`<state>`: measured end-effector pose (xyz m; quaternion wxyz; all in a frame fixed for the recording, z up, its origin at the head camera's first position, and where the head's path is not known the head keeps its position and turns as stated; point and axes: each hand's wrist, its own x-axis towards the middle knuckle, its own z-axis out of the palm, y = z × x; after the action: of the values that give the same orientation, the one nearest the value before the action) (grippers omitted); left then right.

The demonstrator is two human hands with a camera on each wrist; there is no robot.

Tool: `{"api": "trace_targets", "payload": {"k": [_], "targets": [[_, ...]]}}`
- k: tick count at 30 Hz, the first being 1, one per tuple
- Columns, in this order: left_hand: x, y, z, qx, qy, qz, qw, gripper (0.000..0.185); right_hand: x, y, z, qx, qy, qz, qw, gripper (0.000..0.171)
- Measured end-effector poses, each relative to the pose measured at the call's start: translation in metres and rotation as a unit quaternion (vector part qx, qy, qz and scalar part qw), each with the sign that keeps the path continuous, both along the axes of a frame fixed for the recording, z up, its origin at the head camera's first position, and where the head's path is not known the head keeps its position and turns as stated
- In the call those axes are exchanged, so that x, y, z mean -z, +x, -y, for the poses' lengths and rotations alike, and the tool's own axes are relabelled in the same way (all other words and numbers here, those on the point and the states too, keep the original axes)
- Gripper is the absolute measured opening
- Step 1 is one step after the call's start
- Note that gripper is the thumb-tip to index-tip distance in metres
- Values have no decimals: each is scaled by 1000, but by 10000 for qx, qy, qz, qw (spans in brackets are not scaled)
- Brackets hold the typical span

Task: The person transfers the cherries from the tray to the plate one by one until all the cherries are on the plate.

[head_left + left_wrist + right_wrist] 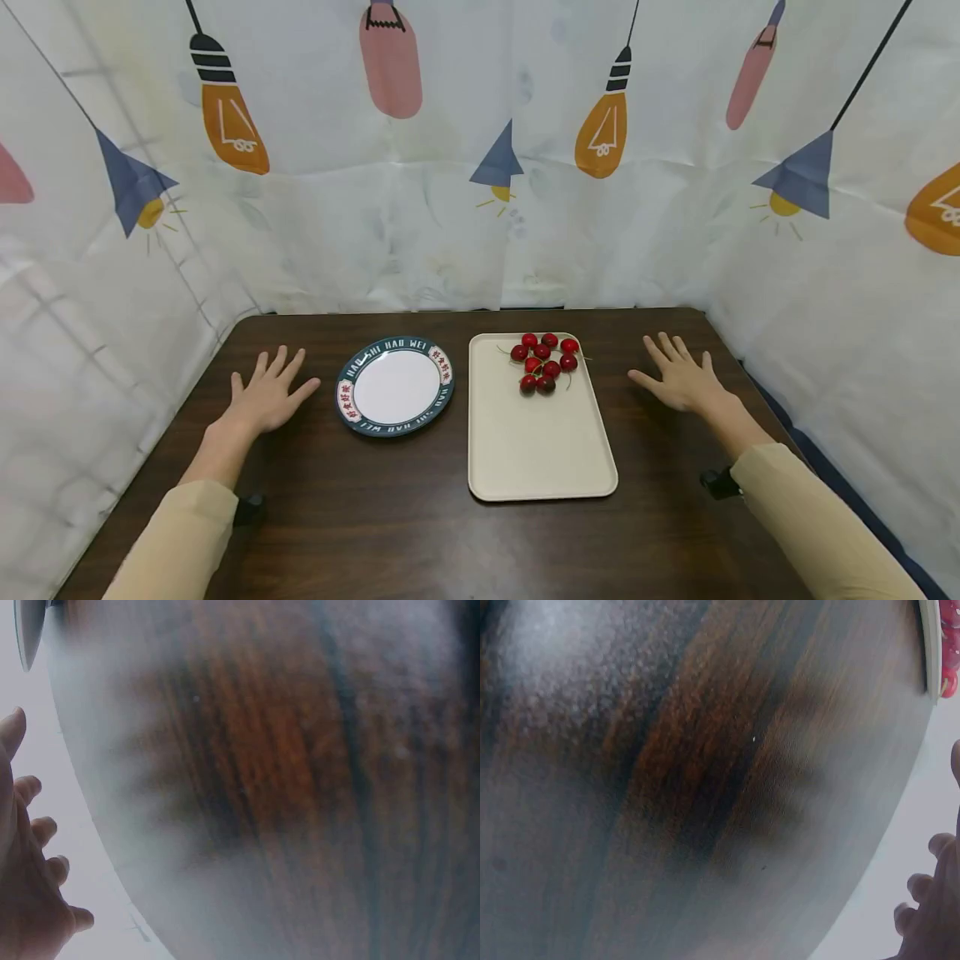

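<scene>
Both hands flat, fingers spread, holding nothing — tray point(525, 450) holds cherries point(543, 362), plate point(395, 387) bare

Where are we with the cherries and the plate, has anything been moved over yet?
Nothing looks moved: the cherries sit bunched at the far end of the beige tray, and the white plate with the dark rim beside it holds nothing. Nothing is in hand: the left hand and right hand lie flat, fingers spread, on the dark wooden table, either side of the dishes. If the cherries go to the plate, all of that is left.
</scene>
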<state>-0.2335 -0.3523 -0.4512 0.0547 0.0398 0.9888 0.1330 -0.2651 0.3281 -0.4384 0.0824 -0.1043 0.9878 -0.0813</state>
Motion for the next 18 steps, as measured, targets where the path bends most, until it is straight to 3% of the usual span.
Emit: {"api": "trace_targets", "payload": {"k": [13,18], "targets": [[3,1,-8,85,293,-392,9988,81,7,6,4,-163,-178,-468,9986,89],[2,1,-19,185,685,-488,9963,76,7,8,9,-169,-399,-773,9961,86]]}}
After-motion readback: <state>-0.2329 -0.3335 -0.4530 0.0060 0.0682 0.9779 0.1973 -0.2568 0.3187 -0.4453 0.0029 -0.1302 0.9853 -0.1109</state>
